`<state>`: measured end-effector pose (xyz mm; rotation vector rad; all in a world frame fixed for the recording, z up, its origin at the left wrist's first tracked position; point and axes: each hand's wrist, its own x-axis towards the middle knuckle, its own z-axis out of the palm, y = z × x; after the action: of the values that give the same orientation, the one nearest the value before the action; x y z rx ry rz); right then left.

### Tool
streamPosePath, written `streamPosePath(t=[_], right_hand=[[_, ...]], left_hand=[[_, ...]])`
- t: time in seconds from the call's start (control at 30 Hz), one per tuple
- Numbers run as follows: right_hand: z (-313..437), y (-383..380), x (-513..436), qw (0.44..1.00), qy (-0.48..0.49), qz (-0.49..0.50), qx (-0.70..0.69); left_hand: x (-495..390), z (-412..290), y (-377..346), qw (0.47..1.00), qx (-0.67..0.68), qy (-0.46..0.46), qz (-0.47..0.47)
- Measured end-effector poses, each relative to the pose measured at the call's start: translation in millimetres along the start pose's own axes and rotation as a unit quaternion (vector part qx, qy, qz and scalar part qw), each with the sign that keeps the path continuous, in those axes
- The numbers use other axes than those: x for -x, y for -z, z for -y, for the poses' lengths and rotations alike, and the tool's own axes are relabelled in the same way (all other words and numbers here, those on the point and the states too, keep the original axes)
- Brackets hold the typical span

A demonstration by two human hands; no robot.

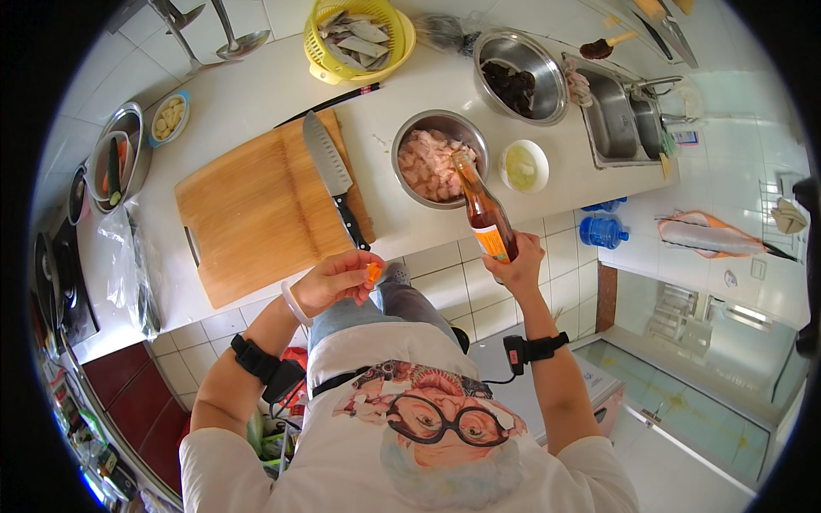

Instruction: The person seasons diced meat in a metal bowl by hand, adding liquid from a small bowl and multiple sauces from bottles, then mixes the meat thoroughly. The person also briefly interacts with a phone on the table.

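Note:
In my right hand (518, 263) is a glass bottle (484, 208) of brown liquid with an orange label, tilted so its mouth is over a steel bowl (478, 138) of cut pale pink raw meat (426, 163). Whether liquid is flowing cannot be told. My left hand (337, 279) pinches a small orange bottle cap (373, 272) near the counter's front edge. Left of the bowl, a kitchen knife (333, 173) with a black handle lies on a wooden cutting board (244, 211). A white bowl (542, 168) with pale yellowish liquid stands right of the meat.
Behind stand a yellow colander (314, 42) of fish pieces and a steel bowl (551, 83) with dark soaked food. Black chopsticks (330, 104) lie behind the board. A dish of garlic cloves (170, 118) and a bowl with cucumber (114, 173) are left; the sink (606, 115) is right.

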<state>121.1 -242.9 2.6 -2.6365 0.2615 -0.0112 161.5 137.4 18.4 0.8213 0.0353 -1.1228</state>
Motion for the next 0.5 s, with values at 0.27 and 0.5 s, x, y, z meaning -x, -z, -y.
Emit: streamPosePath(t=[0.27,0.5], right_hand=[[4,5,0,0.997,-0.045,0.005,-0.067],[3,9,-2,0.999,-0.007,0.007,-0.051]], left_hand=[[1,-6,2,1.000,0.004,-0.016,0.011],[-3,-16,-2,0.999,-0.018,-0.039,0.024]])
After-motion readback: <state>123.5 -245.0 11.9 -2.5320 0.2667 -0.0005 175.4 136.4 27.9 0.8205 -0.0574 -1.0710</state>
